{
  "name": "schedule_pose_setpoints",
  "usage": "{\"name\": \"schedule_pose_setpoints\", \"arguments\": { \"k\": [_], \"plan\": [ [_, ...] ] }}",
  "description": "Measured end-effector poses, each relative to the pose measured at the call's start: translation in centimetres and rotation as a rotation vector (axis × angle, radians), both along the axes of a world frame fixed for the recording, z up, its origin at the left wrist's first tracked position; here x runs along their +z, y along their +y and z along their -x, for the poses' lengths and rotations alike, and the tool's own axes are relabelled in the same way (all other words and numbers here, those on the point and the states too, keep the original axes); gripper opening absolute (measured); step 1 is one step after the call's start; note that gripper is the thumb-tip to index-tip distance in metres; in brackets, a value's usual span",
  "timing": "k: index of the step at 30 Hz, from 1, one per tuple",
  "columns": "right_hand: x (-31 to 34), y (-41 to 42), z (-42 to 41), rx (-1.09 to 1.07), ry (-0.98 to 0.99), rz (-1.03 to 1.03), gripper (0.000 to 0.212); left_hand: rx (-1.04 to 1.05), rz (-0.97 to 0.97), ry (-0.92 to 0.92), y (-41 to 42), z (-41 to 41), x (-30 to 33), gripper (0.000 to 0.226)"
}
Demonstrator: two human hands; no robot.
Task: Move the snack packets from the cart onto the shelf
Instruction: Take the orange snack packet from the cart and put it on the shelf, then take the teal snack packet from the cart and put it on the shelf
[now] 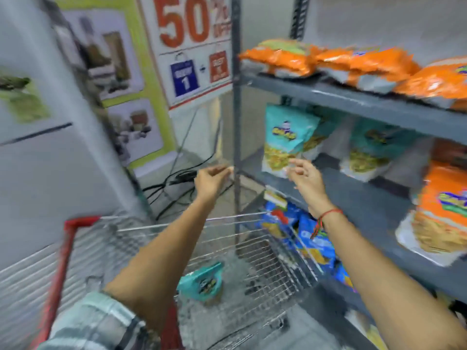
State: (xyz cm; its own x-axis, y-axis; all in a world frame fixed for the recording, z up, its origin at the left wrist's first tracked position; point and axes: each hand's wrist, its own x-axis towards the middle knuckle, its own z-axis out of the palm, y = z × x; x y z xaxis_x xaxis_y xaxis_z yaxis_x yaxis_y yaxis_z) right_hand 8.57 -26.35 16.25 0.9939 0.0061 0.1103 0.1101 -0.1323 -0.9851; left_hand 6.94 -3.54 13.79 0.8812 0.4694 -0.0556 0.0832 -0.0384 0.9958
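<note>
A shop aisle: grey metal shelving (353, 99) stocked with rows of snack packets (285, 140), a wire shopping cart (252, 248) with red trim, and a "50% off" sale poster (192, 46) on the wall.

Sale sign (188, 46) on the far wall: large red-orange "50", a blue bag icon marked "1" beside a red bag icon. I read no further text; frame blurred. Green-bordered poster (118, 79) to its left, with product photos. Black cables (177, 178) lie on the floor below the sign. Grey panel (38, 160) at left.
</note>
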Motion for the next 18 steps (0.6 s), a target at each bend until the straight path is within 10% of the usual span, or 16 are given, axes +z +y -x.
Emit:
{"name": "schedule_pose_setpoints", "arguments": {
  "k": [10,18],
  "plan": [
    [-23.7,11.7,0.3,0.603,0.631,0.558,0.050,0.098,-0.459,0.981,13.0,15.5,-20.9,0.032],
    [-34.4,15.1,1.3,0.814,0.728,0.659,0.059,0.082,-0.011,1.033,8.8,16.4,-30.7,0.056]
  ]
}}
